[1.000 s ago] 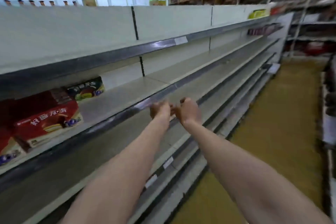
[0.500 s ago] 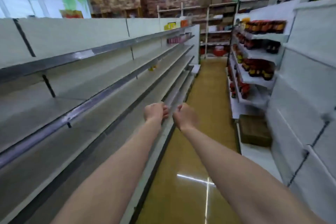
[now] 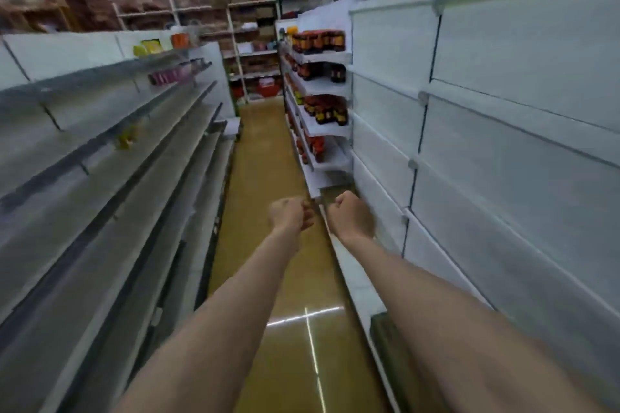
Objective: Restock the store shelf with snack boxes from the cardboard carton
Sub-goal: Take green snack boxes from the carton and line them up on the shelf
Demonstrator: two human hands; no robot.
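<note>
- Left hand [image 3: 291, 216]: fingers curled into a fist, gripping nothing.
- Right hand [image 3: 350, 216]: fingers curled shut, likewise empty, just beside the left.
- Long grey metal store shelf [image 3: 100, 157]: left of both fists, apart.
- Glossy yellow floor [image 3: 258, 157]: beyond the knuckles.

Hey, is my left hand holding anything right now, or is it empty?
Empty. The left hand is curled into a loose fist over the aisle floor, with nothing visible in it.

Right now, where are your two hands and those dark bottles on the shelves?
left hand [image 3: 291, 216], head view, on the back of the fist.
right hand [image 3: 350, 216], head view, on the back of the fist.
bottles [image 3: 318, 41], head view, on the top row's labels.
</note>
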